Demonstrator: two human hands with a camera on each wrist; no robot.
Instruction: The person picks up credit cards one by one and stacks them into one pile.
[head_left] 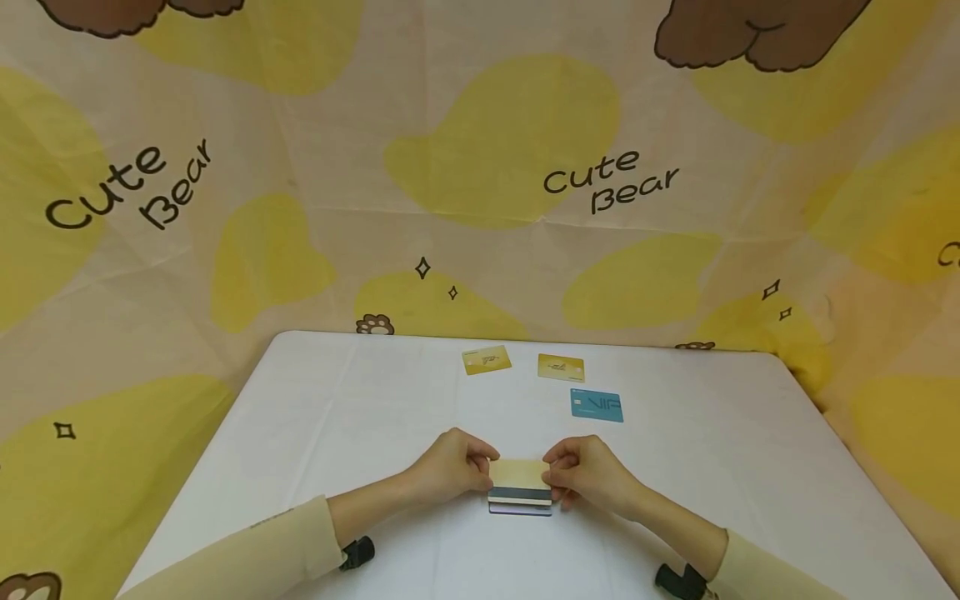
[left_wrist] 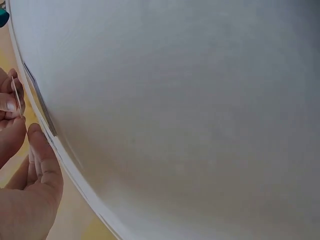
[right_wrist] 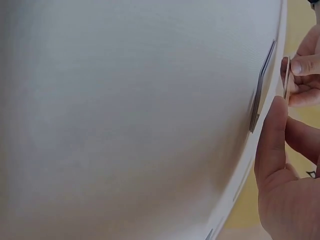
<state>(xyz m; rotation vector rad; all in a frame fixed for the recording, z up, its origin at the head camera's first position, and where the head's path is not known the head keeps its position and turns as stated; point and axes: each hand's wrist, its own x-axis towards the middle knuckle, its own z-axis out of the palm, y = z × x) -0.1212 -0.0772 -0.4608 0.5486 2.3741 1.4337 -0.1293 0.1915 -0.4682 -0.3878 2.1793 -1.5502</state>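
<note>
"What is in the hands?"

"A pale yellow card with a dark stripe along its near part. The left hand pinches its left edge and the right hand pinches its right edge, thumb and fingers closed on it at both sides."

"Is it lying on the desk?"

"No, it is held up. A stack of cards lies on the desk just below, its near edge showing past the held card. Both wrist views show a gap between the two."

"And farther off?"

"Three single cards lie flat, well apart from the hands. A gold card sits at the far left, turned a little, and a second gold card is to its right. The teal card lies nearer and farther right, with large letters on it."

"What stands behind?"

"A cloth with yellow patches and the words 'Cute Bear', beyond the far edge of the desk."
</note>
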